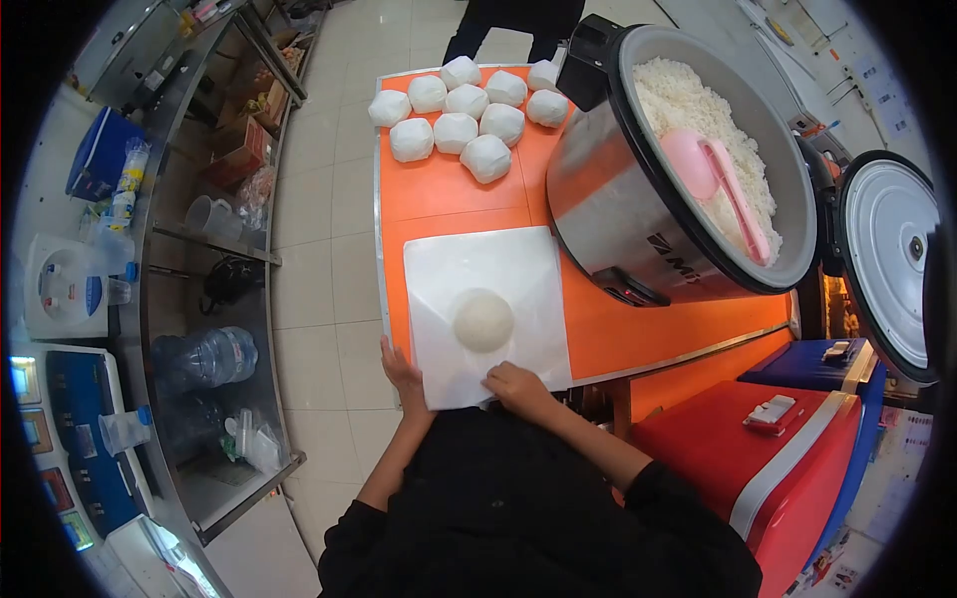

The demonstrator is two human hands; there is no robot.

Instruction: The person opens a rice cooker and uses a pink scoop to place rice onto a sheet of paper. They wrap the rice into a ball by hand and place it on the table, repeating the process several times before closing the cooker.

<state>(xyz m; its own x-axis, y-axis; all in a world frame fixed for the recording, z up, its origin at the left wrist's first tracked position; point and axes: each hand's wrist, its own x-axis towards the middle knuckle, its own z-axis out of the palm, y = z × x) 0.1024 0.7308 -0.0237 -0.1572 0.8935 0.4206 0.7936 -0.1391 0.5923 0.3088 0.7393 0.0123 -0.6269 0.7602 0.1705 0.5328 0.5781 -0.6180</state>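
Observation:
A mound of white rice [483,321] with a smooth round top sits on a stack of white wrapping paper [449,264] at the near end of the orange table. My left hand [402,371] is beside the lower left edge of the paper, its fingers stretched out along it. At the near edge, just below the rice, the curled fingers of my right hand [523,392] pinch the paper. Several white paper-wrapped rice packets [456,133] stand together at the table's far end.
A large rice cooker [618,214] full of rice stands on the right, with a pink scoop [698,169] in it and its lid [885,259] swung open. Red cooler box [688,439] at lower right; metal shelf [214,239] on the left. Another person's dark-clothed legs [513,25] are beyond the table.

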